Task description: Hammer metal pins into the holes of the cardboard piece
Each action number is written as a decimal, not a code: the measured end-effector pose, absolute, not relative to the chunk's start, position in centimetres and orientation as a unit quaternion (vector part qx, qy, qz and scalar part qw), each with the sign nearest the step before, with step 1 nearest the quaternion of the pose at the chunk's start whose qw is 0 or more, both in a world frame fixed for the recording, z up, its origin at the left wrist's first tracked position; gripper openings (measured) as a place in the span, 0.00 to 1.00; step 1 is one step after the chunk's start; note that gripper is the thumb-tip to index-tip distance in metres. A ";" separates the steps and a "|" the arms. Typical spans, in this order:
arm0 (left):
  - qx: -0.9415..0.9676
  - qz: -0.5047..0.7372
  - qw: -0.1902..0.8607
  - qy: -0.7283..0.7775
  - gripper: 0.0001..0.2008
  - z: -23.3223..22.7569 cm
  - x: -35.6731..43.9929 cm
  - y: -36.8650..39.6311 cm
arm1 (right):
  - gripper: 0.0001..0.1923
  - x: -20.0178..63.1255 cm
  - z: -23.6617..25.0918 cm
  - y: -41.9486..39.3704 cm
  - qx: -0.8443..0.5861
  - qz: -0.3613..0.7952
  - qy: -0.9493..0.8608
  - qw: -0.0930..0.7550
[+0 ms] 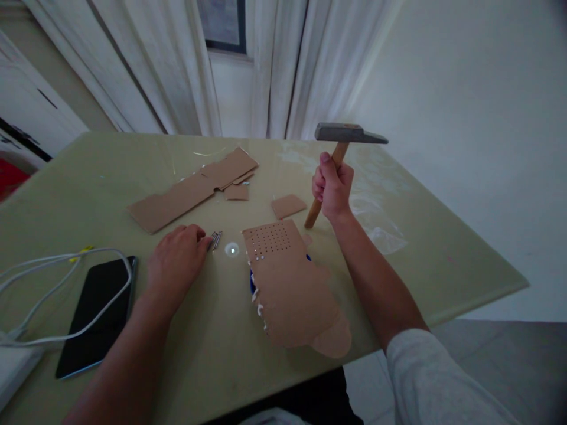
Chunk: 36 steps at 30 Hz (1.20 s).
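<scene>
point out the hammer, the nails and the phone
hammer (pixel 349 133), head view, on the metal head
nails (pixel 215 239), head view, middle of the small bunch by the left fingertips
phone (pixel 96 313), head view, on the dark screen

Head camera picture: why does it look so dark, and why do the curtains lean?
Head view: the room is dim, so the table looks dull; a small bright glint shows on it; the wide lens makes the curtains lean; the hammer stays fairly sharp.

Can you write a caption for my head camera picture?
Right hand lifts a hammer while left hand touches nails beside holed cardboard.
</scene>
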<state>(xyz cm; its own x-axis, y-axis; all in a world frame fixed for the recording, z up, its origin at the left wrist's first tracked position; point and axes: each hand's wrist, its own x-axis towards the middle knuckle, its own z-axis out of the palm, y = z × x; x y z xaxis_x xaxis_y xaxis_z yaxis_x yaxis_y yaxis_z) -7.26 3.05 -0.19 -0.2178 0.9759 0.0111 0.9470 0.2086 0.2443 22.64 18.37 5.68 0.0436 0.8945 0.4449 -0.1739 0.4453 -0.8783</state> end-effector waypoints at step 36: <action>0.592 0.521 0.303 0.535 0.08 0.9 0.7 0.5 | 0.39 22.8 5.5 18.6 -0.306 0.439 -0.561 0.632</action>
<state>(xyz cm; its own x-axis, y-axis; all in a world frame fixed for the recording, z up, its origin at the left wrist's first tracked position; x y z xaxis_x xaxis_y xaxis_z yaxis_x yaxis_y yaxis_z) 0.69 0.55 0.90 -0.1146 0.9492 0.2929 0.3173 -0.2444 0.9163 22.77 18.55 5.52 -0.0147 0.8980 0.4397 -0.2108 0.4270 -0.8793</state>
